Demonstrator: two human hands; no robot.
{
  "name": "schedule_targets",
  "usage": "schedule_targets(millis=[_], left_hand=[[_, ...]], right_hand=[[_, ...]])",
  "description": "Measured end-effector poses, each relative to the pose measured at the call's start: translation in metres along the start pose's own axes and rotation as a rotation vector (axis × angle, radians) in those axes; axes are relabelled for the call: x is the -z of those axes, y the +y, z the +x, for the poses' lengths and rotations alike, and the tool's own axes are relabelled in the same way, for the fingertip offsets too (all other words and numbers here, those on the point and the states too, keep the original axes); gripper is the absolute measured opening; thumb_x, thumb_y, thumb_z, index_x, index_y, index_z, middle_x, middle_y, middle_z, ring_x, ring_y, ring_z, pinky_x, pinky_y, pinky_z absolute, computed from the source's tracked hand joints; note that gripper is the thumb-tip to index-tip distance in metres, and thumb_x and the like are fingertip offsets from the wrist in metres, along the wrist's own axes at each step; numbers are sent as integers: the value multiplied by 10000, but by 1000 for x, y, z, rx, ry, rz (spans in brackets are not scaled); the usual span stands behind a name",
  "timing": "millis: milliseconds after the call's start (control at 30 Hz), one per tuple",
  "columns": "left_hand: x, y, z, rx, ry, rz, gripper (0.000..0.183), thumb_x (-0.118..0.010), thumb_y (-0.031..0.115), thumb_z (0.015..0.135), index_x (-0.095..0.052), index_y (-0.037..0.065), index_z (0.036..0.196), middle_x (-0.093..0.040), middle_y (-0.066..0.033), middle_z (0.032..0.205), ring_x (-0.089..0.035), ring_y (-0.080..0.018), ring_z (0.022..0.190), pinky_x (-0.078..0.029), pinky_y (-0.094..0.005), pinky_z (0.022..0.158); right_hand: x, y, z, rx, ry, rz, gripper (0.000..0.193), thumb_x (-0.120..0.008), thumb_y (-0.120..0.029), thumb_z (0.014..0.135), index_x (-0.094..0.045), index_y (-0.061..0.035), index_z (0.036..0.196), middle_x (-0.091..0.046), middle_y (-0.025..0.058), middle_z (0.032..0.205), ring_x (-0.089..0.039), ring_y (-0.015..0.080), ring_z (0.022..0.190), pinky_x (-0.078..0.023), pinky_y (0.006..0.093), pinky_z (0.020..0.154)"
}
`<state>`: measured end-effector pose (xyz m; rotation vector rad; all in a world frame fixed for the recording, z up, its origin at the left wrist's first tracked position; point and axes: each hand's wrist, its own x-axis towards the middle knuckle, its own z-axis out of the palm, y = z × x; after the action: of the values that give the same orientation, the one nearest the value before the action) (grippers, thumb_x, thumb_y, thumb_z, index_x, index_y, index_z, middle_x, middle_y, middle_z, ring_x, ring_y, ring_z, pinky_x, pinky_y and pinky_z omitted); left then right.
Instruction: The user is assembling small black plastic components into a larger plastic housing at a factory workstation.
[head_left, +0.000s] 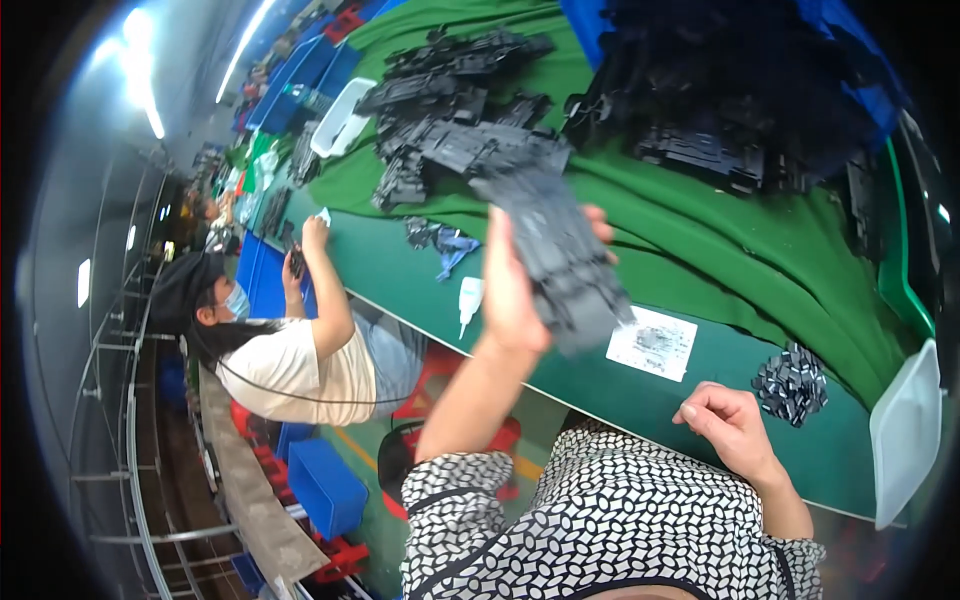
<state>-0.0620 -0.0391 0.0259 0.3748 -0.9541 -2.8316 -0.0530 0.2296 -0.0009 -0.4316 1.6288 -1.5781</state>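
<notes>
Plastic part gripped in left hand, apparently mid-handling.
With right hand closed, contents unclear; next likely needs steady placing.

A green cloth is spread in folds across the green counter, from the top of the frame toward the right. A white printed sheet is laid right of centre, and a small white bottle with a narrow nozzle is seen near the middle. A white tray is placed at upper left; a pale plastic tub is set at the right edge. A co-worker in a cream shirt is seen at left, below a blue crate. A blue bin is shown at lower left, and bright ceiling lights are visible at upper left.
</notes>
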Motion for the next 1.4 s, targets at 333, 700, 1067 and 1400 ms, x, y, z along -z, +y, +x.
schedule_targets(millis=[333,700,1067,1400], left_hand=[[102,184,164,-466,512,242,533,-366,396,909,-433,18,1279,-478,-186,1277,-446,-366,1183,-367,-511,999],[33,69,185,-1081,146,1537,359,-573,183,837,-556,-85,1075,-590,-199,1070,-540,-336,1022,-403,-392,925],[46,30,225,-671,79,1911,286,-563,147,803,-636,10,1044,-659,-185,914,-643,-282,869,-476,-333,785],[8,45,151,-498,71,889,272,-620,92,851,-603,-36,1090,-647,-47,939,-579,-84,807,-447,-194,722]], right_hand=[[1,1,-4,-21,-40,32,228,-562,-222,894,-642,-8,903,-621,44,845,-549,101,785,-442,258,713],[4,14,-5,3,8,11,273,-551,-263,902,-647,-8,894,-629,39,839,-551,94,791,-441,259,720],[4,13,-16,-20,21,-20,267,-543,-258,908,-650,-14,925,-644,27,829,-558,81,780,-443,244,707],[6,16,-17,26,-9,-5,262,-531,-247,910,-649,-12,909,-649,46,869,-575,101,809,-447,253,730]])
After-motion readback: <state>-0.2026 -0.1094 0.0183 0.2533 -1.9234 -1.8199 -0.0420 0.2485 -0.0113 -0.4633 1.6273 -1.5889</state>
